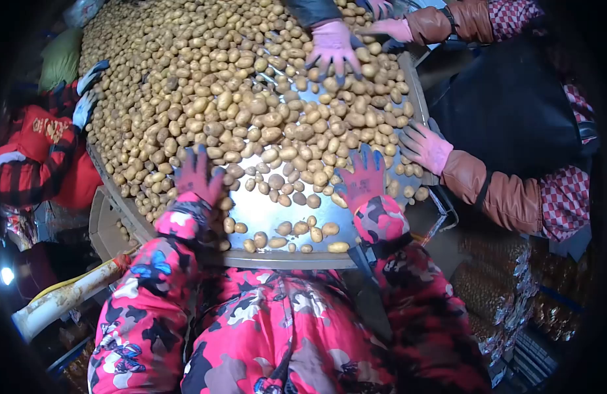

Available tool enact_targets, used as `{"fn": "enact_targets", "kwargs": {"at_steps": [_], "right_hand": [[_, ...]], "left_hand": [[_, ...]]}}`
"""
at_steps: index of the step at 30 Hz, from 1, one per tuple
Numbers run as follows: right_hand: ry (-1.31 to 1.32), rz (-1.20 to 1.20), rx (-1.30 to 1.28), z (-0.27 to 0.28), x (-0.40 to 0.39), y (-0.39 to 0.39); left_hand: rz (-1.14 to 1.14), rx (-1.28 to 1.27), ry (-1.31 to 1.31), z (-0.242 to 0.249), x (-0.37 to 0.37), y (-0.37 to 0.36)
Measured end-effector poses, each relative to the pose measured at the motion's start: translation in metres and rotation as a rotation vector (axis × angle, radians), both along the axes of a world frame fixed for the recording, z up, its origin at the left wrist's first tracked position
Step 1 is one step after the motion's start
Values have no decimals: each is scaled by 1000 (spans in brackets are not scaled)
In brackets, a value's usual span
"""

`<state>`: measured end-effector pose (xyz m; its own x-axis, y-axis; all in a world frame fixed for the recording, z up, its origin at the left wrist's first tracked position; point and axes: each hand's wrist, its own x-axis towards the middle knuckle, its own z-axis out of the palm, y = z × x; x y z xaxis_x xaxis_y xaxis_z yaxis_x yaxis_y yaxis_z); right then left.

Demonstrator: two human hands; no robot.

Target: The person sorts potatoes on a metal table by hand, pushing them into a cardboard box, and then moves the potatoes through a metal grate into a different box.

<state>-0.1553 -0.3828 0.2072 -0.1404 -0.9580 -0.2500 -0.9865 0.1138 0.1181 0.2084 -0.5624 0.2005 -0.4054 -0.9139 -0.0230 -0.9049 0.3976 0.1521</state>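
Note:
Many potatoes (205,85) cover a metal table (251,213), thickest at the back and left. My left hand (198,176), in a pink glove with dark fingertips, lies at the left front with its fingers spread, touching potatoes. On the right, my right hand (364,177) in a matching glove has its fingers apart against the potatoes' edge. Neither hand is wrapped round a potato. Between my hands, loose potatoes lie scattered on the shiny metal, several of them close to the front rim (283,261).
A co-worker's pink-gloved hand (427,148) rests at the right edge. Another gloved hand (334,49) reaches in from the back, with more hands beside it. A person in red (37,154) stands left. A white pipe (67,299) is at lower left.

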Motion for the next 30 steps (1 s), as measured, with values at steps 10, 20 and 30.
{"fn": "enact_targets", "kwargs": {"at_steps": [10,20,30], "right_hand": [[-526,-317,-264,-3,7,76],[-1009,-492,-437,0,-54,-1],[-363,5,-411,4,45,-125]], "left_hand": [[-652,215,486,32,-119,132],[-52,855,1166,81,-117,134],[103,756,1323,88,-71,151]]}}
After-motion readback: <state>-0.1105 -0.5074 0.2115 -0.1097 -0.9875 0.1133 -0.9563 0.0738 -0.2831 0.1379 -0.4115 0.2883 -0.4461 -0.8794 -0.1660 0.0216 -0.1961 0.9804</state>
